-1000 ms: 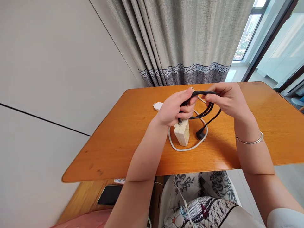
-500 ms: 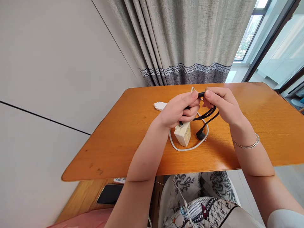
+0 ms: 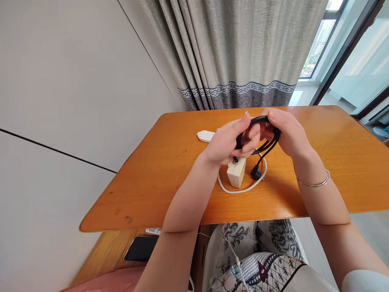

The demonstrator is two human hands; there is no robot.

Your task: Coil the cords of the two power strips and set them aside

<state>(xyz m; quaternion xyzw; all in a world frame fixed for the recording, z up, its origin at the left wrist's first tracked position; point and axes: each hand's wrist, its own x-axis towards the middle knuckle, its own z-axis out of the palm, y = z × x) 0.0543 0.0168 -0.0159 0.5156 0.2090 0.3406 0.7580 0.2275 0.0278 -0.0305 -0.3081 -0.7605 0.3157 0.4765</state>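
Above the table, my left hand [image 3: 232,138] and my right hand [image 3: 284,129] hold a looped black power cable [image 3: 259,119] between them. The left fingers curl round the left side of the coil; the right thumb and fingers grip its right side. From the coil hangs a black plug [image 3: 255,173], low over the table or touching it. Below my left hand is a cream-coloured power adapter [image 3: 236,174] with a black connector at its top. A white cord [image 3: 234,192] curves around the adapter. A white power strip [image 3: 205,136] lies partly hidden behind my left hand.
The orange-brown wooden table [image 3: 158,174] spans the view, its front edge near my lap. A dark phone [image 3: 141,248] rests on a lower wooden surface at the left. A grey curtain [image 3: 243,48] hangs behind the table, and a white wall [image 3: 60,81] is at the left.
The black cable has bunched into a rounder coil, with more of its upper arc showing between my hands. The adapter has shifted slightly right.
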